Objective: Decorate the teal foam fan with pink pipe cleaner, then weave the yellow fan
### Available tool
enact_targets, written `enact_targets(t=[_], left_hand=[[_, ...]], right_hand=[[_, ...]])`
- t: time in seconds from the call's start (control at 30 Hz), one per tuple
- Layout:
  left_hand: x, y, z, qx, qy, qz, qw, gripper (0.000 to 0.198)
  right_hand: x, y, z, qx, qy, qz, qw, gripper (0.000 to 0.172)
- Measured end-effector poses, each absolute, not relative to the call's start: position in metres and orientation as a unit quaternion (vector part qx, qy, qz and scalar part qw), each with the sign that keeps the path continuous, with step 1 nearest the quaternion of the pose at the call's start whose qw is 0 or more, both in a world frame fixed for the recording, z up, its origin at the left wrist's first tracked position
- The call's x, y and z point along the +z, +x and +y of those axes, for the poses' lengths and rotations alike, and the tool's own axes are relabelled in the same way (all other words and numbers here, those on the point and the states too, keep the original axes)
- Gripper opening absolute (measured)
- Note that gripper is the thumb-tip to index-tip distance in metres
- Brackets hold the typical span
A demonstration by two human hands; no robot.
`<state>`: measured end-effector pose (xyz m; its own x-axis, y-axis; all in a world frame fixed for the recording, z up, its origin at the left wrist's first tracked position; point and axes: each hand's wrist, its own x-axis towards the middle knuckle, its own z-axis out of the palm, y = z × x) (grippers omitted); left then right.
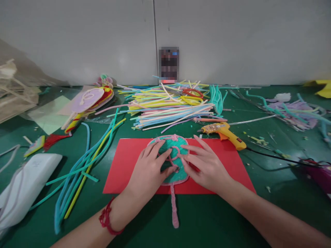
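A round fan of teal pipe cleaners (168, 177) with a pink edge and a pink handle (174, 210) lies on a red sheet (124, 172). On the fan's face a pink pipe cleaner (177, 148) bends into a curl. My left hand (151, 165) rests over the fan's left side, its thumb and index finger closed about the curl's lower left part. From the right, my right hand (207, 165) pinches the curl's edge between thumb and index finger, with the other fingers stretched out. My fingers hide part of the curl.
Behind lie a heap of coloured pipe cleaners (165, 112), scissors (192, 93) and a yellow glue gun (224, 133) with its cord running right. On the left are loose pipe cleaners (89, 162), a white device (26, 187) and a lilac fan (89, 100). A phone (169, 65) leans against the wall.
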<state>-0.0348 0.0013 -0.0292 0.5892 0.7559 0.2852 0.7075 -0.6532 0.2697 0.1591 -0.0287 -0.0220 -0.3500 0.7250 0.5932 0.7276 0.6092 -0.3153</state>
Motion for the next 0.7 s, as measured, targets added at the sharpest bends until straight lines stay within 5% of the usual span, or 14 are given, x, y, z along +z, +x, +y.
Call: enact_targets(t=[0.7], left_hand=[[-0.0297, -0.0349, 0.0011, 0.190, 0.889, 0.412, 0.063, 0.041]], right_hand=[[-0.0234, 0.1586, -0.0303, 0.006, -0.444, -0.815, 0.373, 0.015]])
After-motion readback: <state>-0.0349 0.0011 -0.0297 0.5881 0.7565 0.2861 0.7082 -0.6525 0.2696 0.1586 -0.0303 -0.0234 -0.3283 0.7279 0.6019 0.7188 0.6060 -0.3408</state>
